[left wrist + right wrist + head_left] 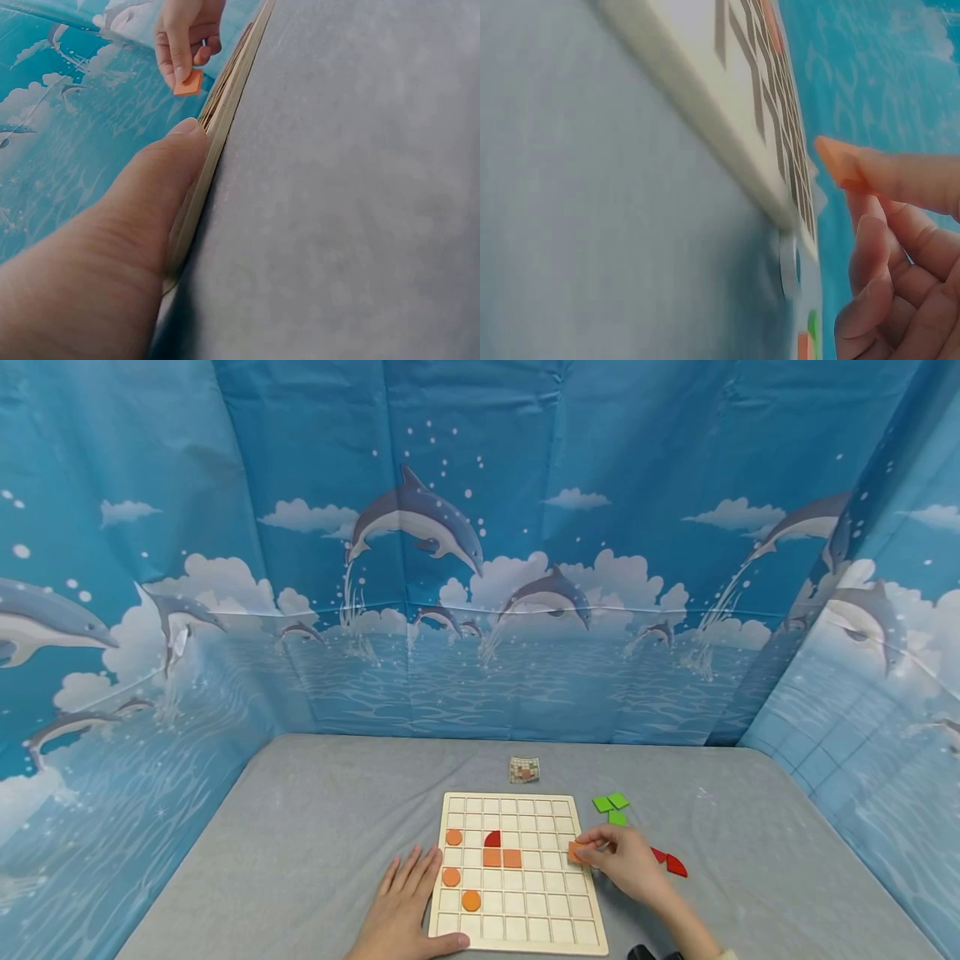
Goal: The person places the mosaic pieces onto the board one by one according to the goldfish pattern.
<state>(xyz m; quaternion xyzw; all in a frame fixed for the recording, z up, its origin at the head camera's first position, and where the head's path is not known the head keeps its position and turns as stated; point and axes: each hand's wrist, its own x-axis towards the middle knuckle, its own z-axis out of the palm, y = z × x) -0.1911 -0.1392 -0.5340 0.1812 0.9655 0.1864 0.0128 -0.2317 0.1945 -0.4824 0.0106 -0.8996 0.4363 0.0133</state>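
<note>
Your right hand [621, 862] has its fingers clamped on the orange square [574, 853] over the right edge of the board [534, 882]; best lower it level, your left hand [405, 906], fingers apart, steadying.

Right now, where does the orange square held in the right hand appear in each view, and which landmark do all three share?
Head: the orange square is low, right of centre, at the right edge of the board.
Left wrist: near the top, left of centre.
Right wrist: right of centre, just above mid-height.
Shared landmark: the board.
</note>
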